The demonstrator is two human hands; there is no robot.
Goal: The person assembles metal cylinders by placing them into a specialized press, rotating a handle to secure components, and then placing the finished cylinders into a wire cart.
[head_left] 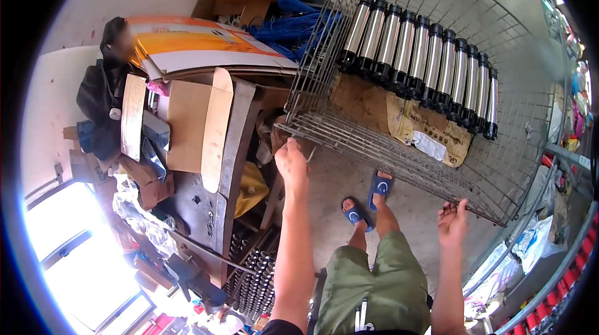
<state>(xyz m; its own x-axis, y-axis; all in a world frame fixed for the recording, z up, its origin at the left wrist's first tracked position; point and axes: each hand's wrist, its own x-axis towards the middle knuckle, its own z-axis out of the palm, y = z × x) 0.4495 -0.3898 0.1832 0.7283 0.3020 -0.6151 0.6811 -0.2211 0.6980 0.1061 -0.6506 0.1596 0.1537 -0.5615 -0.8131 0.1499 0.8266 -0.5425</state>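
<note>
A large wire basket [430,180] stands in front of me. Inside it, several shiny metal cylinders with black end caps [417,54] lie side by side in a slanting row. My left hand [292,163] is closed at the basket's near left corner, its fingertips against the wire rim and partly hidden. Close to the near right edge of the basket is my right hand [452,223], with the thumb up and the fingers loosely bent and apart. Nothing shows in its palm.
On the left, a workbench [240,141] carries cardboard pieces [187,126]. Blue cable bundles [290,26] lie behind it. Several dark-ended tubes [253,285] are stacked below the bench. At right are a metal rail [571,157], plastic bags [536,244] and red rollers [564,285].
</note>
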